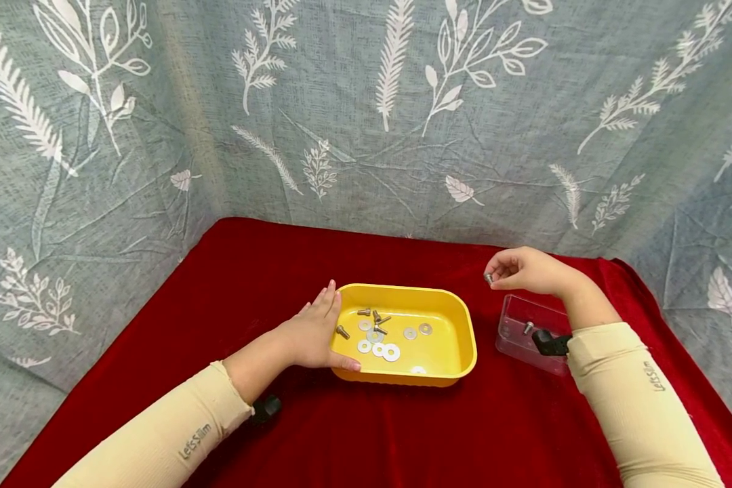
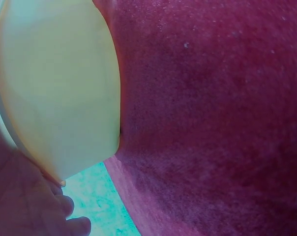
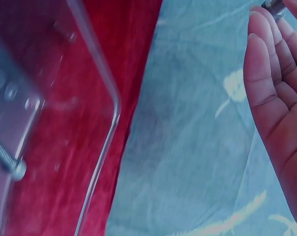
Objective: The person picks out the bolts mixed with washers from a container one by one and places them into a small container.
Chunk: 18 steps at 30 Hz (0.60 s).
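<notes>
A yellow tray [image 1: 445, 356] stands on the red cloth, holding several silver screws [image 1: 343, 332] and flat washers [image 1: 392, 352]. My left hand [image 1: 311, 335] rests against the tray's left end, fingers straight along the far side and thumb on the near rim. In the left wrist view the yellow tray's outer wall [image 2: 60, 88] fills the left part. My right hand [image 1: 533, 272] pinches a silver screw [image 1: 488, 278] between thumb and fingertips, above and behind a clear plastic box [image 1: 512, 344]. Another screw [image 3: 10, 160] lies in that box.
Red cloth [image 1: 268, 271] covers the table under both containers. A grey-green curtain with white leaf prints [image 1: 341, 135] hangs behind and at the sides. Dark wrist-camera mounts [image 1: 549, 342] sit under the forearms; the right one partly covers the clear box.
</notes>
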Available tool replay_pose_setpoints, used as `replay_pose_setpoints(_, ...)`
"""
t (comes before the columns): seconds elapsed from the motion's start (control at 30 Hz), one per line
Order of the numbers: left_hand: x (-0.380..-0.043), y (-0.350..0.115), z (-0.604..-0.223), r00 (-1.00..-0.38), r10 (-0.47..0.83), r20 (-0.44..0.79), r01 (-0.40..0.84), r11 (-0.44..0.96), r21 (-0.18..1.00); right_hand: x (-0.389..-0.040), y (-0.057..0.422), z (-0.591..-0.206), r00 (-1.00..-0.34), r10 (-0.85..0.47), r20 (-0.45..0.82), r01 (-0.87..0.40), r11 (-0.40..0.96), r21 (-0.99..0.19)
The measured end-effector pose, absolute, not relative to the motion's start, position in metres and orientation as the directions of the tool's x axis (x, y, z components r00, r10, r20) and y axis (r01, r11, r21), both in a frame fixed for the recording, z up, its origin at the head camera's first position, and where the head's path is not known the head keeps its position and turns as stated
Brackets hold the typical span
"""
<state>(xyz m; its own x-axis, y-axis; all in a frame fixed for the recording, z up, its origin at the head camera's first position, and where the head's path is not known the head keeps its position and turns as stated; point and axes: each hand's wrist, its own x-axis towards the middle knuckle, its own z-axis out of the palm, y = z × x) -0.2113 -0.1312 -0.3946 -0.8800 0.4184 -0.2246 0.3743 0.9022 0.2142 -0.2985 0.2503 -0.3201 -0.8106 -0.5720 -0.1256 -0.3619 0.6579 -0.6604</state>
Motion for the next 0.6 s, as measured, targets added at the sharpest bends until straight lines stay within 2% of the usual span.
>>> replay_pose_setpoints(0.6, -0.21, -0.131, -0.394, -0.879, 0.427, -0.214, 0.382, 0.897, 0.222, -0.275, 0.32, -0.331, -0.865, -0.481, -0.141, -0.289, 0.708, -0.644)
